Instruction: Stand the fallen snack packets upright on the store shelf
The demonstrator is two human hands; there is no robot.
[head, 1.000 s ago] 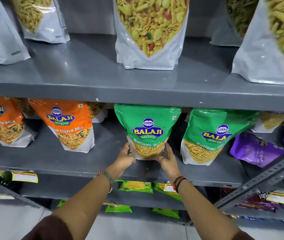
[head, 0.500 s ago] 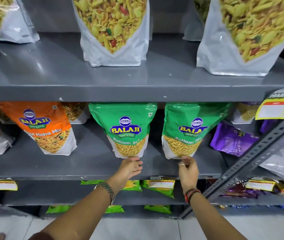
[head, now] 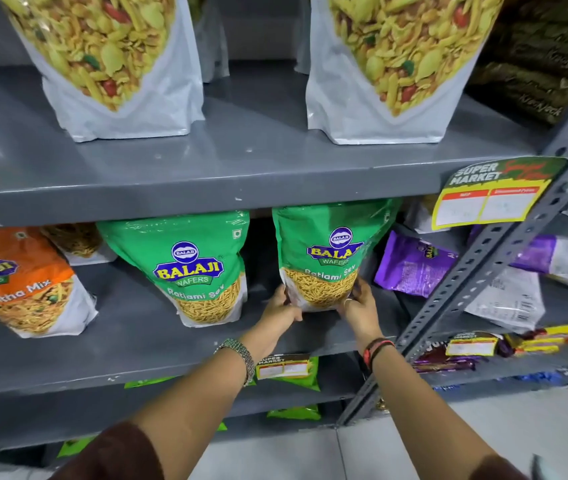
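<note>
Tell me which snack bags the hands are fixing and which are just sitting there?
Being fixed:
- right-hand green Ratlami Sev packet, held at its base by the left hand and right hand

Just sitting:
- other green Ratlami Sev packet
- orange Mitha Mix packet
- purple foil packet

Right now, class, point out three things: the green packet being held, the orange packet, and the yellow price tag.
green packet (head: 331, 258): head view, on its blue logo.
orange packet (head: 23, 289): head view, on its front panel.
yellow price tag (head: 483, 206): head view, on its white boxes.

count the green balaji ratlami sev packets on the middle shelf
2. One green packet stands free at the centre; the other is to its right, gripped at its base by the left hand and right hand.
</note>
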